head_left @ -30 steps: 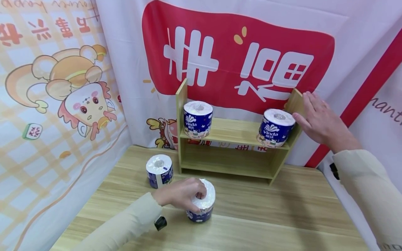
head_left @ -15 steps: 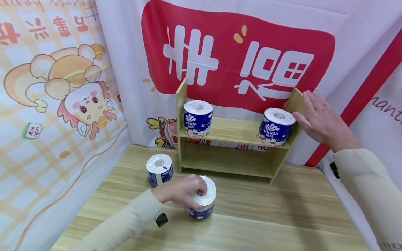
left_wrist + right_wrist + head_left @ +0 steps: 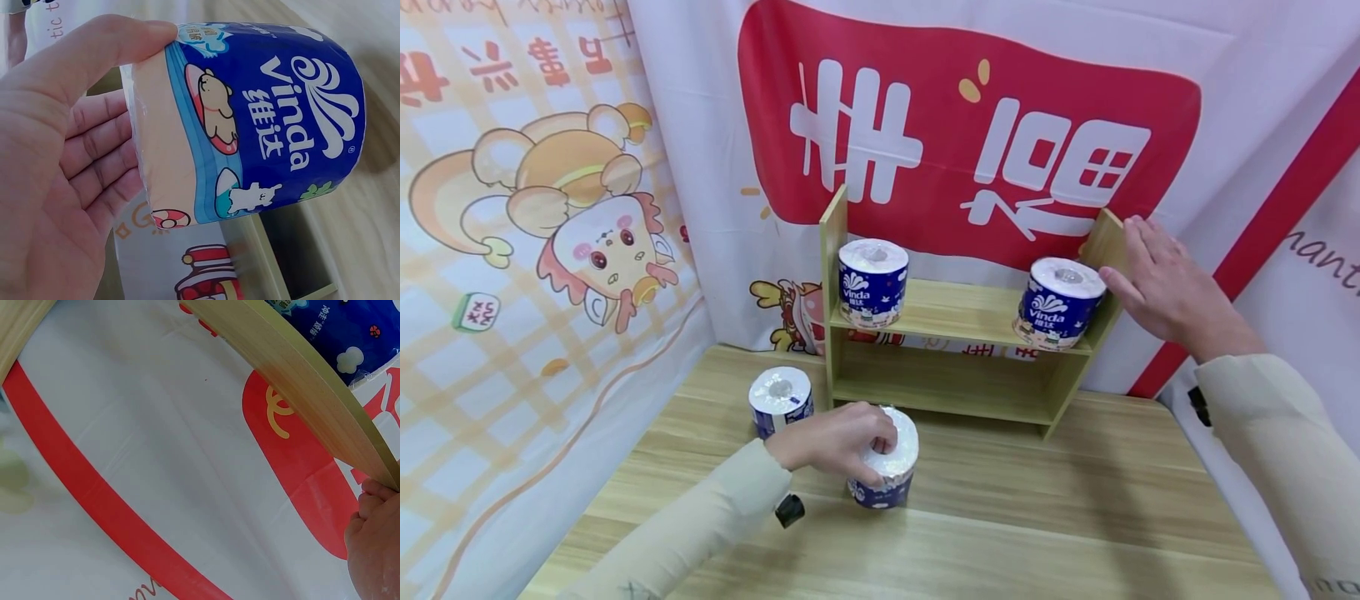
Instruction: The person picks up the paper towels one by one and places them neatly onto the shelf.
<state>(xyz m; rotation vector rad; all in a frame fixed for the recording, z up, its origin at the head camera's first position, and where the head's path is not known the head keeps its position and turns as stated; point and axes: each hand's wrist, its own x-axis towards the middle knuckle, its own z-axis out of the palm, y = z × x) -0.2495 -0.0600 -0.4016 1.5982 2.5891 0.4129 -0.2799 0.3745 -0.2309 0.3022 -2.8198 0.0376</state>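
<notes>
In the head view my left hand [image 3: 831, 442] holds a blue-and-white toilet roll [image 3: 882, 492] from above, fingers in its core hole and thumb on the rim. The left wrist view shows its Vinda wrapper [image 3: 269, 125] from the side, with the thumb at the top edge. My right hand [image 3: 1176, 287] rests with straight fingers at the upper right side panel [image 3: 294, 387] of a small wooden shelf [image 3: 940, 387]. On its upper board stand two more toilet rolls, a left one [image 3: 872, 287] and a right one [image 3: 1058, 308].
Another toilet roll [image 3: 767, 407] stands on the wooden table [image 3: 1037, 533], left of the shelf and just beyond my left wrist. A printed white and red cloth [image 3: 970, 50] hangs close behind the shelf. A checked cloth [image 3: 490, 375] covers the left side.
My left hand and the toilet roll have moved a little away from me, toward the shelf. The right hand and the other rolls have kept their places.
</notes>
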